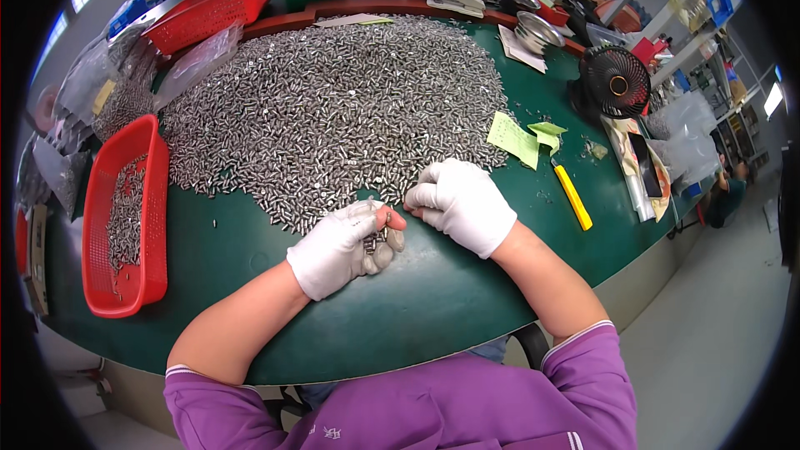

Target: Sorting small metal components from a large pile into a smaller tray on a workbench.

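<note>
At the left of the frame, a long red basket (125, 225) held only a thin layer of small metal parts, so by my judgement little had been sorted. Right of it, the great heap of metal parts (333, 108) covered the upper middle of the green table (417, 300), largely untouched. At the centre, the gloved left hand (342, 246) had its fingers clenched around a few parts; the gloved right hand (462, 200) rested curled at the heap's edge, its grasp impossible to tell.
</note>
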Action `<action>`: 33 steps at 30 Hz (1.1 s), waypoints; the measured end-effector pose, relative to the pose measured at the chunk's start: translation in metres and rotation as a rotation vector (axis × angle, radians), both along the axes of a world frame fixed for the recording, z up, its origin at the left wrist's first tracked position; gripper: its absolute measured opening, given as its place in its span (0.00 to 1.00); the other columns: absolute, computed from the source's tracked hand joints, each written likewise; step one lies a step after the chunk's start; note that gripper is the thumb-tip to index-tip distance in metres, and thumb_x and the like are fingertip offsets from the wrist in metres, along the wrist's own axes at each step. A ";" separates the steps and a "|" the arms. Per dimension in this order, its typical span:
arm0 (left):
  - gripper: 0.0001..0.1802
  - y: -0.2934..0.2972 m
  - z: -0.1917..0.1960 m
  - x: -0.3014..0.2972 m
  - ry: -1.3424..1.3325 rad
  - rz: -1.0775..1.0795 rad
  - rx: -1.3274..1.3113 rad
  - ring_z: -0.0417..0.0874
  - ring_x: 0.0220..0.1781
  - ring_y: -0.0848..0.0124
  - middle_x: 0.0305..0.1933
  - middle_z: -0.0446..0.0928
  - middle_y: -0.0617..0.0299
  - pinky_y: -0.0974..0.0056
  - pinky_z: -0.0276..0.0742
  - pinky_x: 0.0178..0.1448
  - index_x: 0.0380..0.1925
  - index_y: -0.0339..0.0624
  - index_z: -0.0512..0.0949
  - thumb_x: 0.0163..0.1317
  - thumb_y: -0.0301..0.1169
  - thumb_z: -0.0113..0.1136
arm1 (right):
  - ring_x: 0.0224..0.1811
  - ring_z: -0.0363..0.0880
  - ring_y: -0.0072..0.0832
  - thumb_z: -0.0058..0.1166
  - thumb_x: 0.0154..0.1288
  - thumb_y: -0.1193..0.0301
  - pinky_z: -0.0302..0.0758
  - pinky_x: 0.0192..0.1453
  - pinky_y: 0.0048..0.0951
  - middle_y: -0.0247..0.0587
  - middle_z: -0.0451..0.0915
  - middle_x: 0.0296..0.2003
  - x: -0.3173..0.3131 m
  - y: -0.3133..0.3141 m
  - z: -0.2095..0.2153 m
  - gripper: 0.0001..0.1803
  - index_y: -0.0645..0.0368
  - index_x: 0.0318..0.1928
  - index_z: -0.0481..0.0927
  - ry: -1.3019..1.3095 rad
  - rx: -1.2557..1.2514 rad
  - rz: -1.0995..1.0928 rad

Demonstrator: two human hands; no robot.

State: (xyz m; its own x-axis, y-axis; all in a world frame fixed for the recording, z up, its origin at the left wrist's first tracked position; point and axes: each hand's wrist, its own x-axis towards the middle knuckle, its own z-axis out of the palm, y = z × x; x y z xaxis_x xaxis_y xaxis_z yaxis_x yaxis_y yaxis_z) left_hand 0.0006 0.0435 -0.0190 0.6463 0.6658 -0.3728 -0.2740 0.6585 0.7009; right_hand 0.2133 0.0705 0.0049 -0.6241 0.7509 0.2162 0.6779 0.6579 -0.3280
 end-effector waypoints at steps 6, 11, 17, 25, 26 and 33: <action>0.12 -0.001 -0.002 0.000 -0.066 0.017 -0.003 0.71 0.27 0.79 0.35 0.75 0.64 0.75 0.66 0.30 0.41 0.44 0.73 0.66 0.39 0.54 | 0.36 0.76 0.38 0.59 0.54 0.68 0.74 0.39 0.37 0.38 0.77 0.30 0.000 -0.002 -0.007 0.04 0.53 0.31 0.80 0.100 0.037 -0.016; 0.09 -0.003 -0.002 0.003 -0.067 0.030 0.038 0.68 0.25 0.81 0.34 0.74 0.65 0.77 0.64 0.29 0.42 0.45 0.72 0.64 0.33 0.57 | 0.36 0.76 0.33 0.60 0.58 0.68 0.74 0.42 0.30 0.39 0.75 0.32 -0.008 -0.013 0.000 0.07 0.56 0.34 0.79 0.443 -0.364 -0.023; 0.07 -0.005 0.001 0.005 -0.014 0.053 0.053 0.66 0.24 0.82 0.33 0.74 0.66 0.78 0.63 0.28 0.38 0.46 0.71 0.64 0.31 0.57 | 0.36 0.76 0.26 0.59 0.58 0.71 0.74 0.42 0.26 0.38 0.75 0.34 -0.010 -0.015 0.001 0.07 0.58 0.37 0.81 0.578 -0.524 -0.074; 0.09 -0.003 0.001 0.002 -0.020 0.062 0.006 0.72 0.27 0.79 0.33 0.75 0.67 0.75 0.65 0.30 0.39 0.46 0.73 0.65 0.38 0.56 | 0.33 0.76 0.33 0.60 0.52 0.75 0.74 0.39 0.30 0.39 0.76 0.30 0.005 0.002 -0.009 0.06 0.55 0.33 0.81 0.301 -0.024 -0.189; 0.09 -0.003 0.000 0.002 -0.021 0.059 0.006 0.72 0.27 0.79 0.33 0.75 0.67 0.75 0.65 0.30 0.39 0.46 0.73 0.65 0.38 0.56 | 0.33 0.76 0.33 0.60 0.52 0.75 0.74 0.39 0.30 0.39 0.76 0.30 0.007 0.004 -0.012 0.06 0.55 0.33 0.81 0.301 -0.024 -0.192; 0.11 -0.003 0.002 0.001 -0.057 0.068 0.002 0.73 0.29 0.79 0.34 0.75 0.67 0.75 0.66 0.31 0.41 0.46 0.74 0.66 0.40 0.55 | 0.34 0.76 0.38 0.61 0.50 0.73 0.74 0.39 0.36 0.38 0.76 0.29 0.002 0.004 -0.010 0.05 0.54 0.30 0.81 0.063 0.045 -0.140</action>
